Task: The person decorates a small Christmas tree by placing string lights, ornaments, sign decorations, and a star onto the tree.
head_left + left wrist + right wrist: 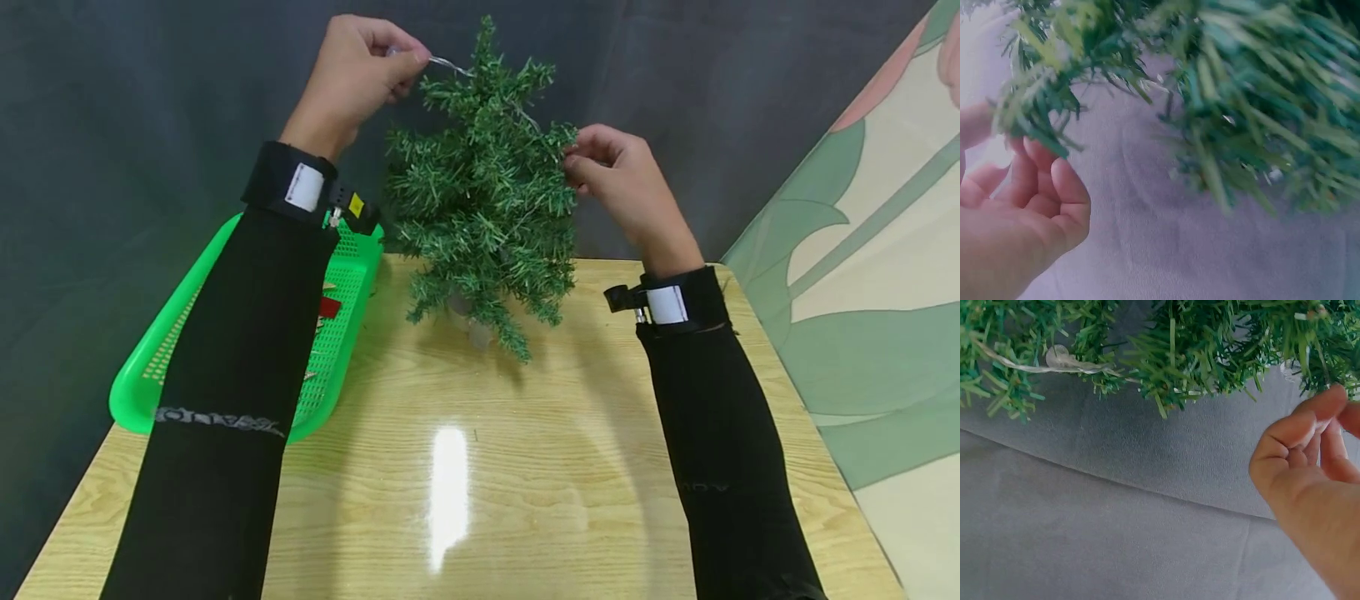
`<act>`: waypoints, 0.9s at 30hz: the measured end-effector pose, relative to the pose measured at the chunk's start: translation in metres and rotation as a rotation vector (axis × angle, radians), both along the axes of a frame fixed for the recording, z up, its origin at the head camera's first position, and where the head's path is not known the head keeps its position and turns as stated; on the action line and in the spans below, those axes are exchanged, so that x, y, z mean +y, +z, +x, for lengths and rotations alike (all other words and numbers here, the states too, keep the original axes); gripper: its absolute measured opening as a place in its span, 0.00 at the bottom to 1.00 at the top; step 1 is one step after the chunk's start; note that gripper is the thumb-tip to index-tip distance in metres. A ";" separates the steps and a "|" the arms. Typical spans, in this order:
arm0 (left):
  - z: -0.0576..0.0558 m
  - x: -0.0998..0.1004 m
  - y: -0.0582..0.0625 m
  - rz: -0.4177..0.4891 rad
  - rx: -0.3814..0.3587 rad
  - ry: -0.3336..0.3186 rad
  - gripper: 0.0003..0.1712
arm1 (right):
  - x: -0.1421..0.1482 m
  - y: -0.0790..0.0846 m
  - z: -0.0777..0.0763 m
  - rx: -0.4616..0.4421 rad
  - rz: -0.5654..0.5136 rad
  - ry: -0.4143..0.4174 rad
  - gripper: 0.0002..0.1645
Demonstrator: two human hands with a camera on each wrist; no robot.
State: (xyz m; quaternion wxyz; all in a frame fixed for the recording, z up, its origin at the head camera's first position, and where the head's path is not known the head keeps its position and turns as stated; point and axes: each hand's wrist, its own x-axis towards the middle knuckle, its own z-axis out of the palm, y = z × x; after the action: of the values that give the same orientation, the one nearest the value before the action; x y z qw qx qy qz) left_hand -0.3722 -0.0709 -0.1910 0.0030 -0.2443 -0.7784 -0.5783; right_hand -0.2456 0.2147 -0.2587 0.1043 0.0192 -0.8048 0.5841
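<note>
A small artificial Christmas tree point(487, 192) stands upright at the back of the table. Beside its top, my left hand point(360, 75) pinches a clear string-light wire point(452, 65) that runs into the upper branches. More of this wire lies among the needles, and in the right wrist view a clear bulb point(1057, 356) shows on it. My right hand point(618, 175) is at the tree's right side, with thumb and fingertips pinching the tip of a branch point(1316, 356). Needles partly cover the left fingertips in the left wrist view.
A green plastic basket point(356, 275) sits on the table's left, partly hidden under my left forearm. Inside are a red piece point(329, 307) and some small light-brown bits. Dark cloth point(187, 100) hangs behind the wooden table point(562, 467); a flower-patterned cloth point(870, 350) lies to the right.
</note>
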 end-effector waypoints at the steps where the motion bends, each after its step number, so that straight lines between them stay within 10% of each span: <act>1: 0.002 -0.002 -0.002 0.002 0.006 0.003 0.09 | 0.000 -0.001 0.001 -0.001 0.016 0.001 0.07; 5: 0.016 0.000 -0.010 0.045 0.118 0.011 0.08 | 0.003 -0.008 0.004 -0.023 0.087 -0.010 0.12; 11: 0.042 0.005 -0.028 -0.135 0.313 0.077 0.12 | 0.008 -0.018 0.003 -0.024 0.091 -0.049 0.18; 18: 0.050 0.003 -0.048 -0.199 0.305 0.097 0.13 | 0.009 -0.033 0.013 -0.003 0.016 -0.076 0.16; 27: 0.066 -0.016 -0.065 -0.009 0.354 0.166 0.13 | 0.004 -0.059 0.025 0.042 0.009 -0.100 0.14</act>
State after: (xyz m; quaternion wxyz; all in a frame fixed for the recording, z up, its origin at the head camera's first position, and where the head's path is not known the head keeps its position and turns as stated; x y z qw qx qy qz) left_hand -0.3066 -0.0866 -0.2560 0.1864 -0.2770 -0.7860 -0.5204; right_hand -0.2207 0.2182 -0.3181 0.1501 -0.0083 -0.8049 0.5741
